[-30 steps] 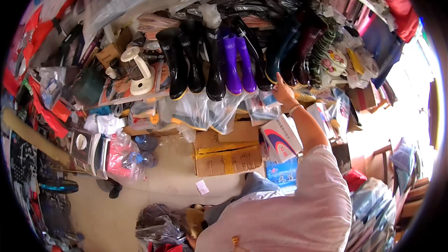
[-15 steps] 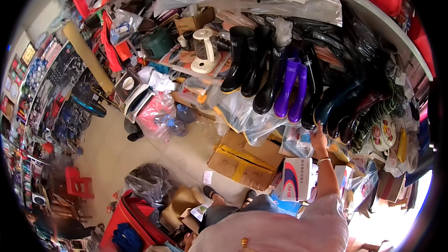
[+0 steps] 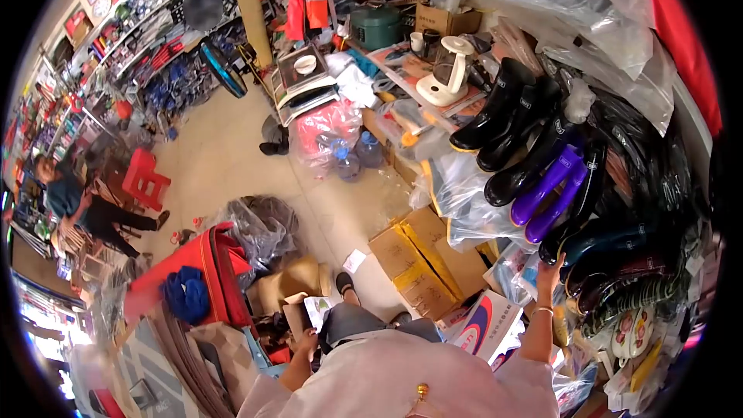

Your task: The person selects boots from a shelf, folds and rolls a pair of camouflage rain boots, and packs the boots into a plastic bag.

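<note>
My right hand (image 3: 549,272) reaches up to the row of boots, its fingers at the toe of a dark teal rubber boot (image 3: 611,241). Beside that toe is a black rubber boot (image 3: 571,220), and a purple pair (image 3: 548,190) lies farther along. More black boots (image 3: 499,104) stand at the row's far end. My left hand (image 3: 308,342) hangs low by my thigh, close to an open carton (image 3: 296,317) and a white printed paper (image 3: 318,310). Its fingers are too small and shaded to make out.
A taped cardboard box (image 3: 418,267) and a white printed box (image 3: 489,327) stand below the boots. A cream electric kettle (image 3: 445,85) sits on the display. Left are a red case (image 3: 228,279), a red stool (image 3: 145,179) and another person (image 3: 85,209) in dark clothes.
My view has turned left, so the boots appear farther right and lower. My left hand and the other person show more fully. My right hand stays at the boot toe.
</note>
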